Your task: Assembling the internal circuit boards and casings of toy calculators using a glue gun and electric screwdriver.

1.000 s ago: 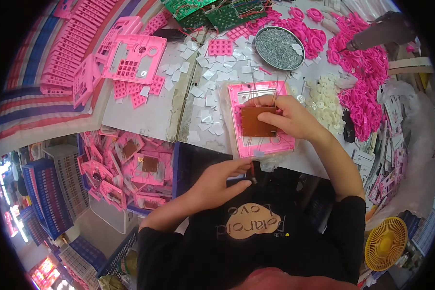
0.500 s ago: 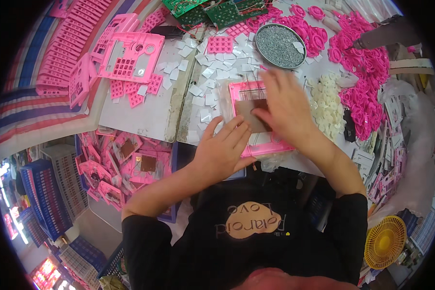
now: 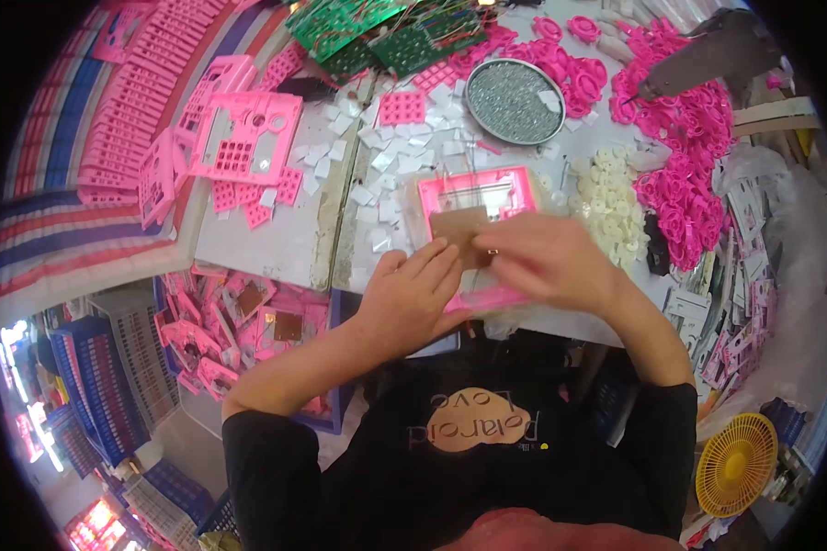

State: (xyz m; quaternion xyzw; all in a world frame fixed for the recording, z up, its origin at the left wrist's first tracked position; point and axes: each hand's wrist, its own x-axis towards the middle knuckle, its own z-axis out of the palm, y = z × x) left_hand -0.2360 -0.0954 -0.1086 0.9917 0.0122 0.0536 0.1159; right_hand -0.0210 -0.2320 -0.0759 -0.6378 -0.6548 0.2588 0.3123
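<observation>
Head view: your left hand lies flat, pinning pink frame w/ brown board; right hand pinches at board's near edge, closer.

White worktable: pink frame, round tray of metal bits, scattered white squares, white buttons heap, pink rings pile, green circuit boards, pink panels.

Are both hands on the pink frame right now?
Yes: the left hand and right hand both rest on the pink frame, over its brown board.
</observation>
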